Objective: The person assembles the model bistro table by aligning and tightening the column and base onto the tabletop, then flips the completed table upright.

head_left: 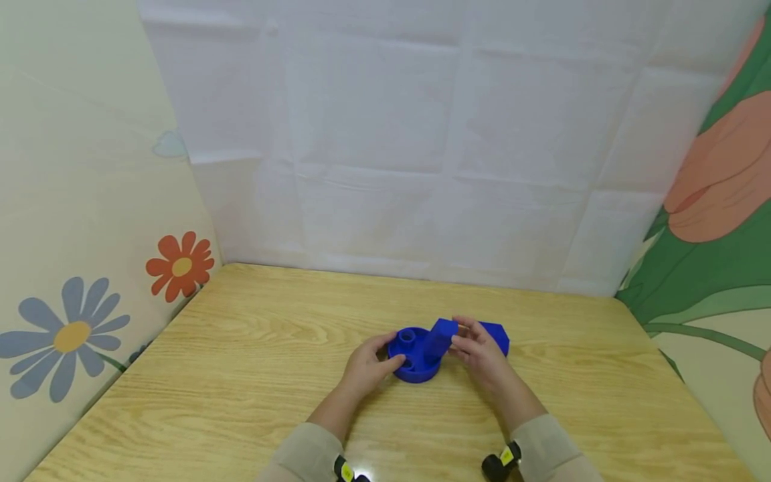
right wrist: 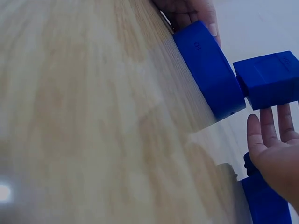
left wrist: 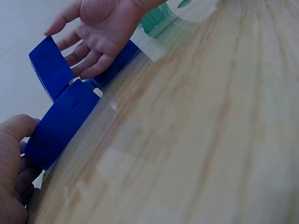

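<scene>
On the table lies a round blue plastic base (head_left: 415,375) with raised rings inside a low rim. My left hand (head_left: 364,368) grips its left side, thumb over the rim and fingers round the outer wall. A blue angular block (head_left: 442,337) leans up from the base's right part, joined by a narrow neck visible in the right wrist view. My right hand (head_left: 482,355) holds this block near its upper end with thumb and fingertips; the lower fingers (right wrist: 268,126) extend alongside it. The exact thumb contact is partly hidden.
A second blue piece (head_left: 496,337) lies on the wooden table (head_left: 289,321) just beyond my right hand, partly covered by it. A white cloth (head_left: 373,134) hangs behind the table. Flower-patterned walls (head_left: 72,335) stand at both sides.
</scene>
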`<state>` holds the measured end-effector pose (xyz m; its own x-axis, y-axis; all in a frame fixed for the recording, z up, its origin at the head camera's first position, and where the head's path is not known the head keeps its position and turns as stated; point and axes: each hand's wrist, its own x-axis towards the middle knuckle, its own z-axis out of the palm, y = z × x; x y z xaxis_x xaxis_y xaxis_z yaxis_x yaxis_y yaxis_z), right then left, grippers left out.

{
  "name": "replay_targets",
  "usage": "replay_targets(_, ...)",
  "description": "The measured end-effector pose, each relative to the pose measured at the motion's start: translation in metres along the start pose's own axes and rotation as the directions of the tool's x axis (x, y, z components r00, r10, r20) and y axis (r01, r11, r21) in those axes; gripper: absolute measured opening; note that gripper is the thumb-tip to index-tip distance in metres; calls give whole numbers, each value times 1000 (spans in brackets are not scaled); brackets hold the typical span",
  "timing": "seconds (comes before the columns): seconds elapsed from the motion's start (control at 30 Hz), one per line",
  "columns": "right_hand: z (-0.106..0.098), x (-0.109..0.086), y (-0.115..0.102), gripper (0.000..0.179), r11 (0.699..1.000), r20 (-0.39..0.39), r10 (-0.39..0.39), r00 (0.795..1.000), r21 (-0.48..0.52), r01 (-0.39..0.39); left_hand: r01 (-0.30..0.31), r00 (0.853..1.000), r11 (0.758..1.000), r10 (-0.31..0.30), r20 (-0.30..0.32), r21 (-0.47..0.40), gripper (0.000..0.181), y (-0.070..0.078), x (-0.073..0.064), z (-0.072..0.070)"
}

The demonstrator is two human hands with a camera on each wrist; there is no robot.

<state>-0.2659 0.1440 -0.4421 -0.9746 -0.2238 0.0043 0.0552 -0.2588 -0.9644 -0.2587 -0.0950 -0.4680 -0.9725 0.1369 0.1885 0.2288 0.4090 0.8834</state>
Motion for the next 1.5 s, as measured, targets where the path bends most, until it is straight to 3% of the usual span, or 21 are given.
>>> replay_targets(0.33, 7, 1, 1, 63, 992, -13, 5, 1000, -128, -6, 0, 1000, 1000, 0, -6, 19, 50, -2, 2, 1)
replay_targets(0.57, 11, 1, -1, 61, 975, -1, 1, 1000, -221, -1, -2, 1000, 1000, 2, 3, 28, 51, -1, 2, 1)
replay_targets(0.83, 11, 0, -1, 63, 985, 13, 6, 1000, -170, -4, 4, 1000, 1000, -4, 3, 18, 50, 1, 3, 1)
replay_targets(1.07, 6, -3, 1, 35, 998, 70, -27, 997, -55, 30, -5, 1000, 1000, 5, 3, 17, 49, 0, 2, 1)
replay_targets(1.2, 2, -4, 2, 34, 999, 114, -31, 993, 12, 29, -3, 1000, 1000, 3, 4, 18, 49, 0, 2, 1)
replay_targets(1.37, 4, -6, 1, 35, 998, 73, -14, 997, -61, 19, 3, 1000, 1000, -3, 6, 14, 50, 1, 1, 0)
replay_targets(1.5, 8, -7, 0, 48, 989, 39, 6, 999, -150, 0, 9, 1000, 1000, -9, 8, 8, 50, 1, 0, 1)
